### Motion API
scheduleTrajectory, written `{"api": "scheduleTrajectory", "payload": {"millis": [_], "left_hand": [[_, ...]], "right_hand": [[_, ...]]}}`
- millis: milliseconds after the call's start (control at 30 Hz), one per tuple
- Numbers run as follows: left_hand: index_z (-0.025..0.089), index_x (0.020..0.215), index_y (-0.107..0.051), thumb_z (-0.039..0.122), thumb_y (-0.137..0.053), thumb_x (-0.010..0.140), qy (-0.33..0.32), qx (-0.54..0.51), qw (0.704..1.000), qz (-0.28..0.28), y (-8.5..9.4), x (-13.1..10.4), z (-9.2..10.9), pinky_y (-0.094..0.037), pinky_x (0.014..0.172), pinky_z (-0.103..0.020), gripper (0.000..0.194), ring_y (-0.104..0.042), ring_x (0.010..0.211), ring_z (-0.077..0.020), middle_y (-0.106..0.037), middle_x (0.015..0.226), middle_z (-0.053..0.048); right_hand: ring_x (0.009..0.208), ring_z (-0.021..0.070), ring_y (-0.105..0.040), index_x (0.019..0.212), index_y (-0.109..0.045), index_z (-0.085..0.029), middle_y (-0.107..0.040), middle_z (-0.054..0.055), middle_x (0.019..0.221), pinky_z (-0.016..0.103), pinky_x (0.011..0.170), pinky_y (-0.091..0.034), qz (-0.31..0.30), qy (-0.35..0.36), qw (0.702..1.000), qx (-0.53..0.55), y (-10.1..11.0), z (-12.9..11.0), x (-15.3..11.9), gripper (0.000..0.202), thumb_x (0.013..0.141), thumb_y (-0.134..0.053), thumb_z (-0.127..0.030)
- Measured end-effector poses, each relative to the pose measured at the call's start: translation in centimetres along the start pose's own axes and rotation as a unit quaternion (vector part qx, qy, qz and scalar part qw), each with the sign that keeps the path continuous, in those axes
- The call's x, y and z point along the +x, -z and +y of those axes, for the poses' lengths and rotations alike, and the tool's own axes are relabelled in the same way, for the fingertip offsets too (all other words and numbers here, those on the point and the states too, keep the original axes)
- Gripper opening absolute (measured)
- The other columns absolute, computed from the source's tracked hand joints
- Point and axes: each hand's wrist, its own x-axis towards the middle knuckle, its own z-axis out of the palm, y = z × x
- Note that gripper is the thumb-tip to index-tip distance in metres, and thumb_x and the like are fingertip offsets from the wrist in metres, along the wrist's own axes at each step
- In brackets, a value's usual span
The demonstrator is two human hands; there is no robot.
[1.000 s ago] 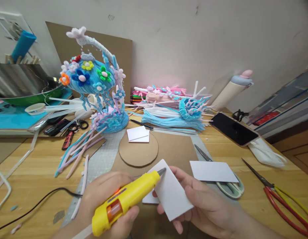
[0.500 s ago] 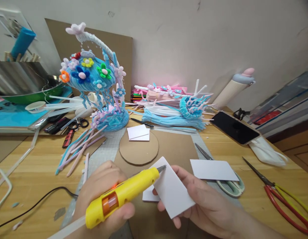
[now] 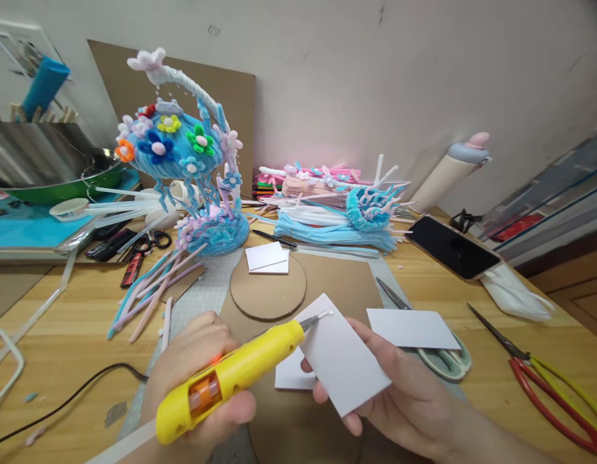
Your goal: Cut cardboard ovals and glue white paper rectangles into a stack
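Note:
My left hand is wrapped round a yellow hot glue gun, a clear glue stick poking from its rear. A small blob of glue shows at its metal tip, near the top corner of a white card. That card is held tilted by my right hand, thumb and fingers along its edges. Behind it, another white piece lies on a brown cardboard sheet. Beyond the hands is a cardboard disc bearing small white pieces.
A white card covers part of grey-green scissors. Red-and-yellow scissors and a phone lie at right. A pipe-cleaner flower sculpture stands back left, near bundled blue pipe cleaners. A black cord crosses the left.
The card in my right hand has shifted slightly right and up. The glue gun's tip has drawn back a little to the left, and a glue blob now shows at it.

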Motion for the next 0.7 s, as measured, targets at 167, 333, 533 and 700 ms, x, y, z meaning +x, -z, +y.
{"api": "scheduleTrajectory", "payload": {"millis": [167, 333, 533, 700], "left_hand": [[0.029, 0.063, -0.045, 0.068, -0.037, 0.081, -0.065, 0.061, 0.996, -0.023, 0.42, 1.02, 0.19, -0.030, 0.039, -0.037, 0.044, -0.040, 0.038, -0.0182, -0.043, 0.042, 0.002], [0.030, 0.079, -0.054, 0.060, -0.042, 0.084, -0.029, 0.027, 0.999, -0.026, 0.50, 0.59, 0.31, -0.042, 0.051, -0.042, 0.034, -0.053, 0.055, -0.0237, -0.058, 0.060, -0.002], [0.034, 0.092, -0.058, 0.059, -0.044, 0.086, -0.009, -0.027, 0.999, 0.014, 0.21, 0.23, 0.99, -0.049, 0.069, -0.044, 0.029, -0.063, 0.072, -0.0247, -0.067, 0.075, -0.001], [0.033, 0.089, -0.056, 0.056, -0.048, 0.084, -0.011, -0.019, 1.000, -0.015, 0.25, 0.49, 0.94, -0.049, 0.061, -0.047, 0.024, -0.061, 0.064, -0.0266, -0.064, 0.069, -0.003]], "right_hand": [[0.093, 0.0232, -0.067, 0.120, -0.057, -0.021, -0.067, 0.016, 0.113, 0.024, 0.061, -0.051, 0.019, 0.017, 1.000, 0.004, 0.38, -0.11, -0.18, 0.046, 0.085, -0.061, -0.050], [0.087, 0.0233, -0.069, 0.121, -0.057, -0.022, -0.067, 0.016, 0.116, 0.026, 0.062, -0.048, 0.043, 0.024, 0.999, -0.019, 0.48, -0.28, -0.08, 0.046, 0.085, -0.059, -0.052], [0.083, 0.0224, -0.070, 0.121, -0.057, -0.021, -0.068, 0.016, 0.112, 0.023, 0.057, -0.048, 0.065, 0.002, 0.997, -0.044, 0.22, 0.08, 0.35, 0.045, 0.086, -0.059, -0.049], [0.083, 0.0219, -0.071, 0.120, -0.058, -0.022, -0.069, 0.015, 0.111, 0.022, 0.058, -0.049, 0.052, -0.009, 0.998, -0.034, 0.25, 0.39, 0.18, 0.043, 0.087, -0.058, -0.049]]}}
